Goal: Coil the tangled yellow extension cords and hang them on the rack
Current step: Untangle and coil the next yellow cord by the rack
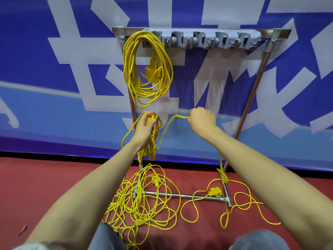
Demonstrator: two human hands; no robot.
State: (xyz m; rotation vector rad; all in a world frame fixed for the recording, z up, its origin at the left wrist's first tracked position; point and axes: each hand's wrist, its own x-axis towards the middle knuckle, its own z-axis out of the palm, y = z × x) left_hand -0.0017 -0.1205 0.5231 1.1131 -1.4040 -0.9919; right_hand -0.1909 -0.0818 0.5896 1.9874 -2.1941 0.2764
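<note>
Rack holds one coiled cord.

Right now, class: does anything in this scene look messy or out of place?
Yes. A tangled heap of yellow cord sprawls on the red floor around the rack's base bar, and a loose socket end lies on that bar. Only one coil hangs neatly.

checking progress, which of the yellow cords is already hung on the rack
The coiled cord looped over the leftmost hook of the rack. The left hand holds a part-wound bundle, and the tangled pile lies on the floor.
</note>
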